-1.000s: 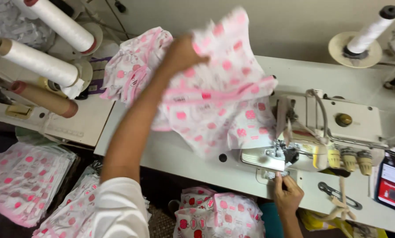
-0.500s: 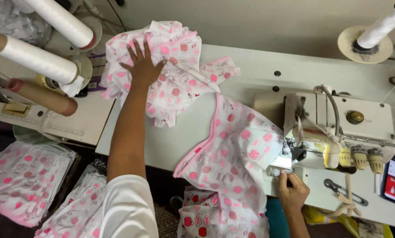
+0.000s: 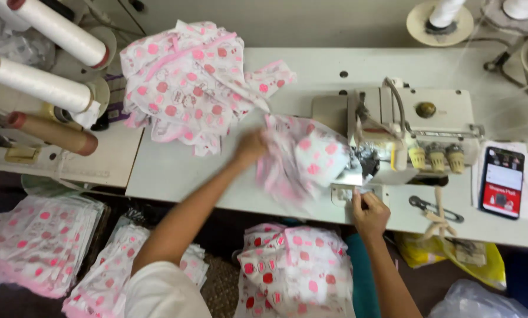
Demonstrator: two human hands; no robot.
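Note:
My left hand (image 3: 251, 147) grips a white piece of fabric with pink dots (image 3: 302, 159), blurred with motion, just left of the sewing machine (image 3: 405, 129). My right hand (image 3: 367, 209) rests at the table's front edge below the machine's needle area, fingers closed on the fabric's end by the metal plate (image 3: 349, 191). A heap of the same dotted fabric (image 3: 187, 76) lies on the white table (image 3: 175, 174) at the back left.
Thread cones (image 3: 52, 29) stand at the left, more spools (image 3: 444, 15) at the back right. A phone (image 3: 502, 182) lies right of the machine, scissors (image 3: 435, 209) near it. Dotted fabric stacks lie below: on my lap (image 3: 293, 268) and at left (image 3: 34, 241).
My left hand let go of the fabric piece on the back-left heap, then came back right and took hold of the piece at the machine. My right hand stayed at the front edge.

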